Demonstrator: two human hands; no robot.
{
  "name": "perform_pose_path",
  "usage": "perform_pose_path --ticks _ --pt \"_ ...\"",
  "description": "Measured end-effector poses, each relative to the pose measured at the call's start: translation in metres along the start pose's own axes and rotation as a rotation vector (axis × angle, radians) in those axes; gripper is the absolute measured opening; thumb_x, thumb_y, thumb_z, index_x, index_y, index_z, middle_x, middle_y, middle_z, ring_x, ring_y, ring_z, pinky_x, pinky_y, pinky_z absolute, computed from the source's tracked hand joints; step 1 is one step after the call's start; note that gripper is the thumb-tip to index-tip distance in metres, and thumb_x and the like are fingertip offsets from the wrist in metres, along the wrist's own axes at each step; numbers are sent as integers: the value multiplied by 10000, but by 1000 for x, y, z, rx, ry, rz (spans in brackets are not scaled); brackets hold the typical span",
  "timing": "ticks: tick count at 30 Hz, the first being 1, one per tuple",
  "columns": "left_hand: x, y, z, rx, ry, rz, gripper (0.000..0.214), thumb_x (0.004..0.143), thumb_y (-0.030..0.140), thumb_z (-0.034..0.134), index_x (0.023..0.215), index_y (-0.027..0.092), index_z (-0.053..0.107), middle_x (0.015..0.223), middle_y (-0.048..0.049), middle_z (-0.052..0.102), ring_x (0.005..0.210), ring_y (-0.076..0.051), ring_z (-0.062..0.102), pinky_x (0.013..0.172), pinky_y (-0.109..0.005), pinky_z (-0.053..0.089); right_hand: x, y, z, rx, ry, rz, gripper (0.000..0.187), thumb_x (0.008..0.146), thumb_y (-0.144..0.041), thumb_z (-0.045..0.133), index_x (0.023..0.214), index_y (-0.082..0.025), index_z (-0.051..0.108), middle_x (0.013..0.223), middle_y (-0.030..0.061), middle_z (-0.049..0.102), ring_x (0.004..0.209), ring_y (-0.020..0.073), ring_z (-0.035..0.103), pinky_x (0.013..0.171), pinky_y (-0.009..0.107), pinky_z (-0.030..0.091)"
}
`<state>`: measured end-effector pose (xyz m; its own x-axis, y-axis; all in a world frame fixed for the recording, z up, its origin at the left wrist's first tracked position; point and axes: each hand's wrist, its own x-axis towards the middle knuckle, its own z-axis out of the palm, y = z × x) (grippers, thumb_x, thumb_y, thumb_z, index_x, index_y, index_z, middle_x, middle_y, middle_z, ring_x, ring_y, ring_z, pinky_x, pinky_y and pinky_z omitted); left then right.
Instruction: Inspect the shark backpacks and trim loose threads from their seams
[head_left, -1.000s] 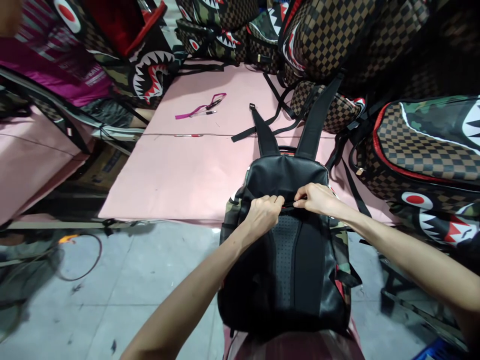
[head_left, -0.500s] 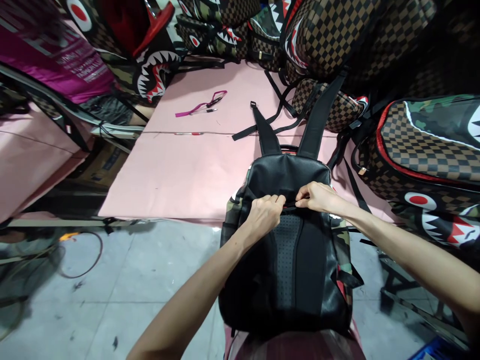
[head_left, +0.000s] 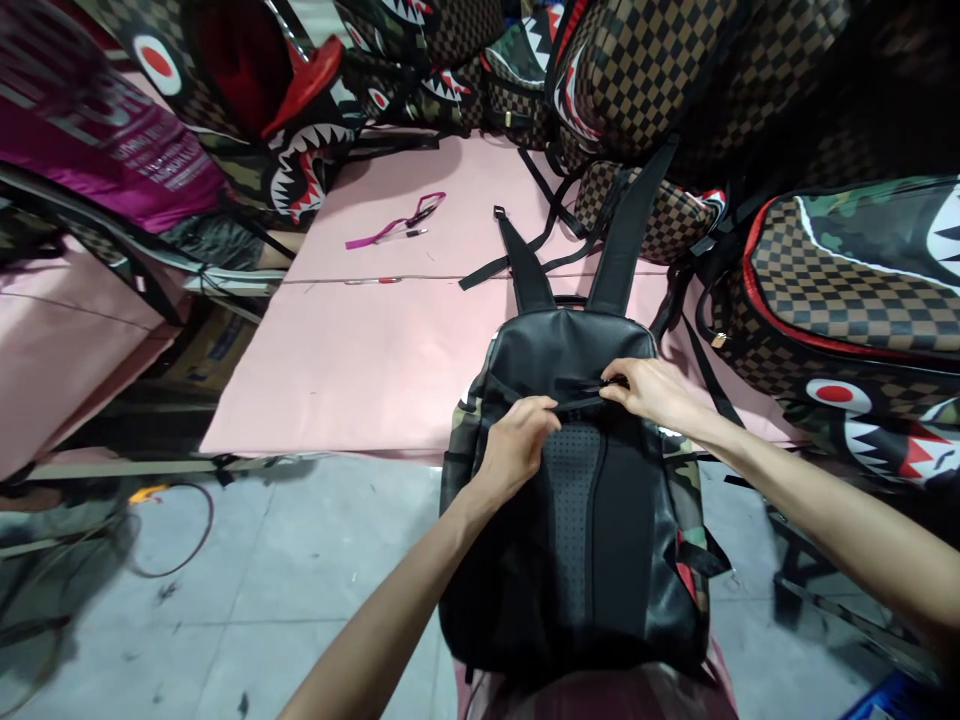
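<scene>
A black backpack (head_left: 630,520) with camouflage sides stands in front of me, its padded back panel facing me and both straps laid out away from me. Across that panel runs a pocket opening (head_left: 576,404). My left hand (head_left: 519,440) is closed on the opening's edge at its left side, thumb and fingers pinched together. My right hand (head_left: 646,388) is closed at the right end, pinching a small dark thing with a thin tip. What this thing is I cannot make out. The tip lies close to the opening.
Pink sheeting covers the table (head_left: 360,370). On it lie a magenta strap (head_left: 382,233) and a red-and-white pen (head_left: 373,281). Checkered and shark-mouth backpacks (head_left: 862,280) crowd the right and back. A person in a magenta shirt (head_left: 142,140) is at the left.
My left hand has shifted slightly left and down along the pocket edge. My right hand has tilted, and a dark thing now shows between its fingers. The view has shifted slightly.
</scene>
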<state>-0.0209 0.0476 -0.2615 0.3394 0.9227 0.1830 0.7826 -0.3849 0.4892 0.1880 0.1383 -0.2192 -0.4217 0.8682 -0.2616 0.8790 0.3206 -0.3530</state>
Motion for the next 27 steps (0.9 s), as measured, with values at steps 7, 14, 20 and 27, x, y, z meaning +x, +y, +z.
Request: perform_pose_path --ticks 7,14,20,27 --pt "30 -5 -32 58 -70 11 312 894 386 456 770 204 678 958 -49 689 949 -212 586 885 -392 370 -34 30 31 -5 193 -285 182 824 -173 495 948 -185 626 894 39 639 762 145 590 631 235 367" --pt "119 8 6 282 -391 229 159 797 280 615 930 204 656 959 -49 628 887 -191 568 725 -287 393 -43 31 43 -7 282 -408 220 784 -76 439 869 -167 619 783 28 568 666 121 516 555 236 308" --pt "131 13 33 371 -524 248 147 820 150 510 784 114 648 947 -146 614 820 -242 599 662 -317 411 -37 37 42 19 255 -453 220 774 -67 440 820 -168 630 736 13 548 612 108 471 536 234 282" --pt "116 9 22 226 -383 -86 161 860 189 430 901 180 586 820 -48 652 754 -192 627 655 -272 418 -30 42 41 59 246 -432 189 823 -130 466 888 -177 637 807 18 590 638 107 520 537 234 290"
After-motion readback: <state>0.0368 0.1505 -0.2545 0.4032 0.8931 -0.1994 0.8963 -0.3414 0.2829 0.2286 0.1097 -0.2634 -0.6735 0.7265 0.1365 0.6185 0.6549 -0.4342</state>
